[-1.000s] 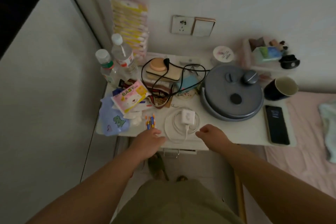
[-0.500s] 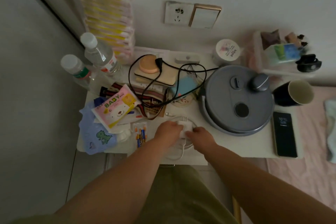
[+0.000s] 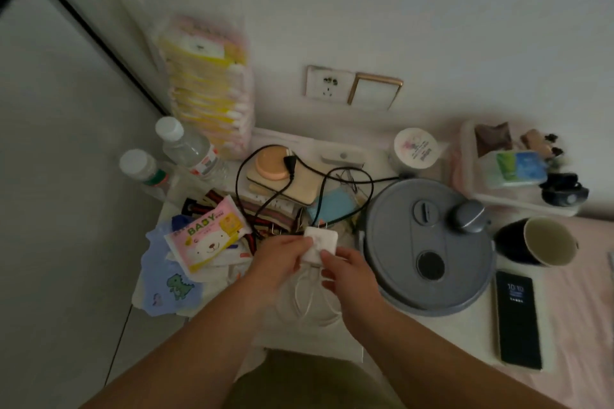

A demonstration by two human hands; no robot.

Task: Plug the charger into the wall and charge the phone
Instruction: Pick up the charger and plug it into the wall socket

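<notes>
Both hands meet over the front of the cluttered white table (image 3: 415, 325). Left hand (image 3: 282, 261) pinches the near-left side of the white charger (image 3: 320, 244) with curled fingers, and right hand (image 3: 349, 272) grips its near-right corner, thumb on top. The block is lifted slightly above the tabletop, its prongs pointing away toward the wall. Its white cable (image 3: 312, 302) hangs in loose loops below the hands onto the table. To the right, well apart, the phone (image 3: 518, 320) lies flat, screen lit, at the table's edge beside the pink bedding. Just beyond the hands sit a round grey appliance (image 3: 428, 246) and a tangle of black cord (image 3: 299, 189). Farther back, the wall socket (image 3: 327, 83) is mounted above the table, nothing plugged into it.
</notes>
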